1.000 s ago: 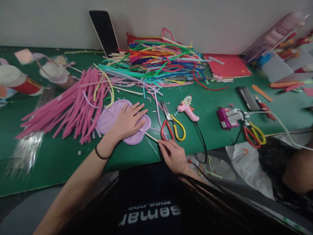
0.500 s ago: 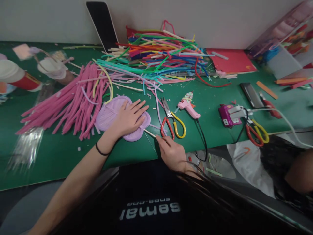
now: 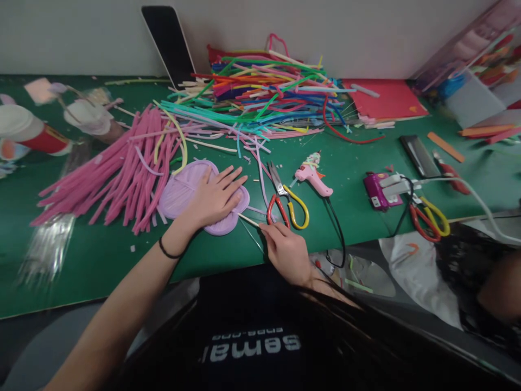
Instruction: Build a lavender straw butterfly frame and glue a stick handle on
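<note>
Flat on the green table lies a lilac shape with rounded lobes (image 3: 179, 187), its surface ribbed like pipe cleaners laid side by side. My left hand (image 3: 217, 195) rests palm down on it, fingers spread, covering its middle. Between the pinched fingers of my right hand (image 3: 287, 250) is a thin pale stick (image 3: 248, 220). The stick's far end meets the lower right edge of the lilac shape; whether it goes in or under cannot be made out. Scissors with red and yellow handles (image 3: 280, 190) lie spread just beyond my right hand.
A pink glue gun (image 3: 313, 176) with a black cord lies right of the scissors. Pink pipe cleaners (image 3: 109, 168) fan out at left, and a colourful heap (image 3: 260, 92) lies behind. Cups (image 3: 28, 127) stand far left. A purple power socket (image 3: 376, 190) and another person's arm (image 3: 500, 288) are at right.
</note>
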Demonstrator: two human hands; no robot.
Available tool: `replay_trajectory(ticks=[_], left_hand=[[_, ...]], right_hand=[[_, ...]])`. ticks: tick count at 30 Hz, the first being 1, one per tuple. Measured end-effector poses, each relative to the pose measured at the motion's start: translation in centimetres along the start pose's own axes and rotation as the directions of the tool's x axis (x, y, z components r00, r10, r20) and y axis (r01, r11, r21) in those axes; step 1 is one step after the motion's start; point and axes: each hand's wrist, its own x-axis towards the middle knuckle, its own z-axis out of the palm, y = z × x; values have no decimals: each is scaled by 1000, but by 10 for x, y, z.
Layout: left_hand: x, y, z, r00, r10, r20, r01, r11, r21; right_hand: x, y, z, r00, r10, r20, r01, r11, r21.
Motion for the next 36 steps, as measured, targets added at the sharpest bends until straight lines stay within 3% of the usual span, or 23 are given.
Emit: replay_trajectory(ticks=[22,32,36], left_hand=[[0,-3,2,999,15,-29,-16,999,-30],[0,-3,2,1000,13,-28,-14,1000,-18],[0,-3,2,1000,12,-24,-12,1000,-7]], right_hand=[[-10,-2,6,998,-13,-65,15,999,30],[-5,1,10,996,-63,-61,54,989,-135],[-6,1,14,995,-55,-78,53,998,-36]])
